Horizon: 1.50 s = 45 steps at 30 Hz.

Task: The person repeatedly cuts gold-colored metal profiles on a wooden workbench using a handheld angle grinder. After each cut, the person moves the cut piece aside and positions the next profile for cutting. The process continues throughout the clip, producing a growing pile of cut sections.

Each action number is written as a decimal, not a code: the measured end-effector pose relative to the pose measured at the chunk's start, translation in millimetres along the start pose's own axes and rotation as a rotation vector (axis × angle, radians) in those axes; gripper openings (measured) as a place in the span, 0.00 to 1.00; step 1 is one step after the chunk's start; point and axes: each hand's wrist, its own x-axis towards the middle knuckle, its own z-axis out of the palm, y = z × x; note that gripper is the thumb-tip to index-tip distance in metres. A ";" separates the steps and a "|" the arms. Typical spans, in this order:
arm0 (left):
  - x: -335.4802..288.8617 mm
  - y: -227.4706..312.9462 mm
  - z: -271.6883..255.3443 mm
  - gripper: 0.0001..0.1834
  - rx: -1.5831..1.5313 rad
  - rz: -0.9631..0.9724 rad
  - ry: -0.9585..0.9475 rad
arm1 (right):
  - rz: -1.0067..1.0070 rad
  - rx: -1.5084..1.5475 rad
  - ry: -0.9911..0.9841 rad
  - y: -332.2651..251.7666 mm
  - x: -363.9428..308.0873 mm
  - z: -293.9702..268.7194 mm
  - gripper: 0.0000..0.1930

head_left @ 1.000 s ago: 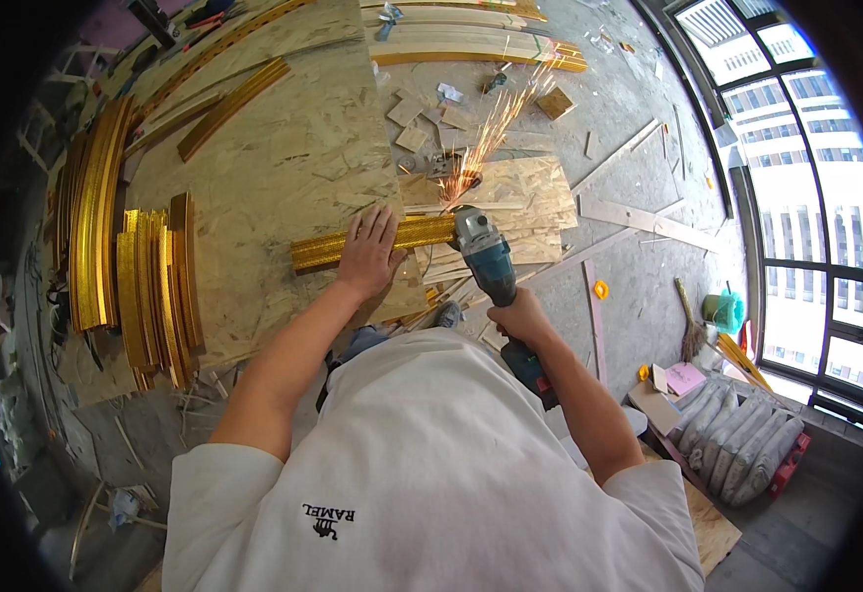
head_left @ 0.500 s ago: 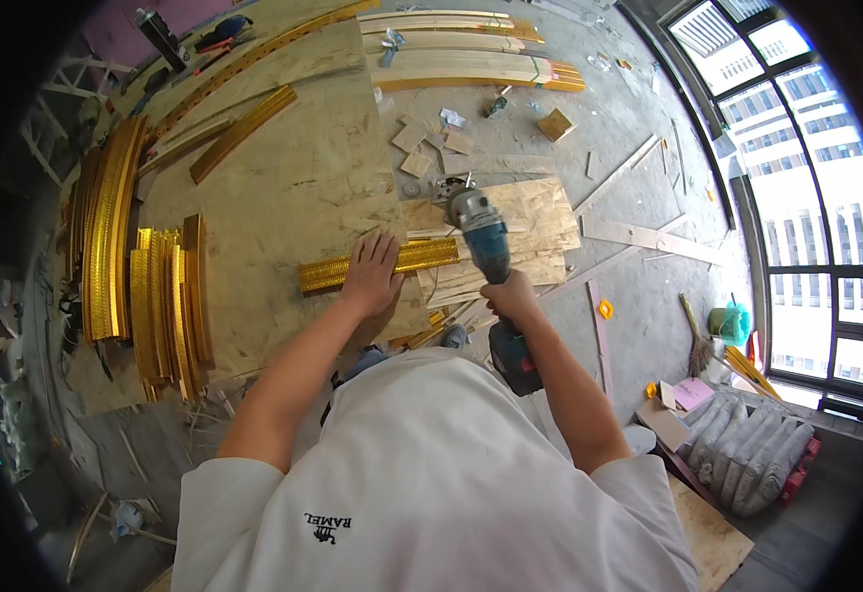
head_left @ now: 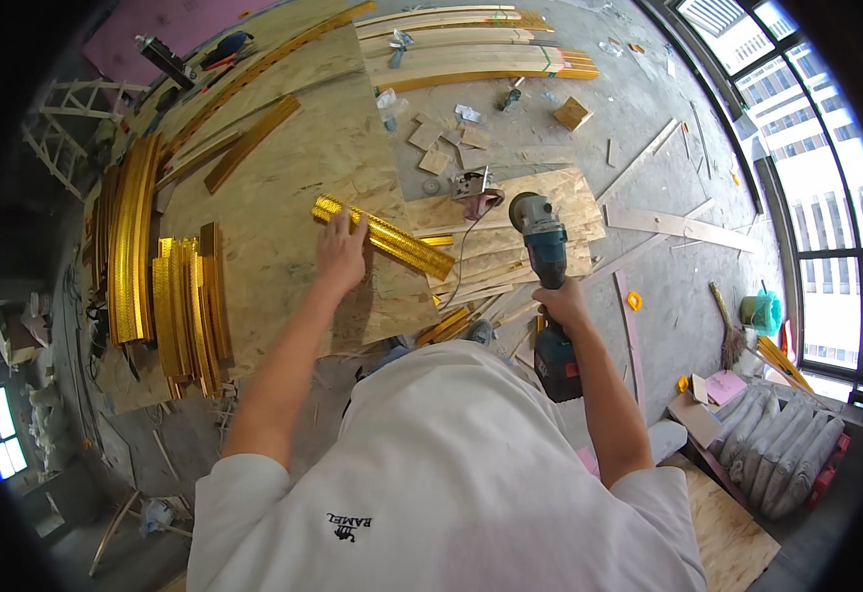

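Note:
Over the plywood worktop, my left hand grips a short length of embossed gold moulding near its far left end. The piece lies at a slant, its other end reaching the right edge of the board. My right hand is wrapped round the body of a blue-and-black cordless angle grinder. Its disc head points away from me, and the tool is held apart from the moulding, to the right. Another bit of gold strip shows just behind the moulding.
Gold moulding lengths are stacked at the worktop's left. A corded power tool sits by the board sheets beyond the worktop. Wood offcuts litter the floor; bundled strips lie farther off. Windows line the right.
My left hand has gone from lying flat on the moulding to gripping it, and the piece has turned, its left end farther away. The grinder has moved right, off the moulding's end.

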 end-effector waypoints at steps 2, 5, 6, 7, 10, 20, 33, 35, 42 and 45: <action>0.9 -4.6 5.7 0.35 -0.077 0.219 -0.012 | -0.036 -0.026 -0.011 4.5 -1.1 1.2 0.11; 15.5 -4.1 16.8 0.35 -0.190 0.291 0.005 | -0.034 -0.044 -0.052 7.7 -3.5 3.7 0.11; 21.0 -2.2 17.0 0.35 -0.237 0.264 -0.043 | -0.029 -0.031 -0.071 12.1 -1.4 5.7 0.11; 24.3 -0.2 17.3 0.35 -0.284 0.236 -0.090 | -0.035 -0.043 -0.079 14.1 -0.1 5.5 0.11; 7.6 21.2 23.6 0.35 -0.337 0.126 -0.065 | -0.037 -0.066 -0.111 7.1 -7.8 8.5 0.11; -12.5 42.9 48.5 0.36 -0.342 0.061 0.038 | 0.026 -0.113 -0.170 -9.4 -16.6 17.8 0.11; -12.1 43.2 55.2 0.35 -0.361 0.067 0.123 | 0.039 -0.206 -0.188 -20.2 -19.4 24.2 0.12; -12.6 42.7 56.0 0.35 -0.356 0.072 0.136 | 0.037 -0.208 -0.195 -18.7 -16.9 24.1 0.12; -11.1 42.4 59.2 0.35 -0.351 0.074 0.130 | 0.051 -0.192 -0.242 -20.4 -16.3 18.5 0.12; -11.4 42.2 57.8 0.35 -0.355 0.074 0.112 | 0.046 -0.203 -0.233 -23.3 -19.5 19.0 0.12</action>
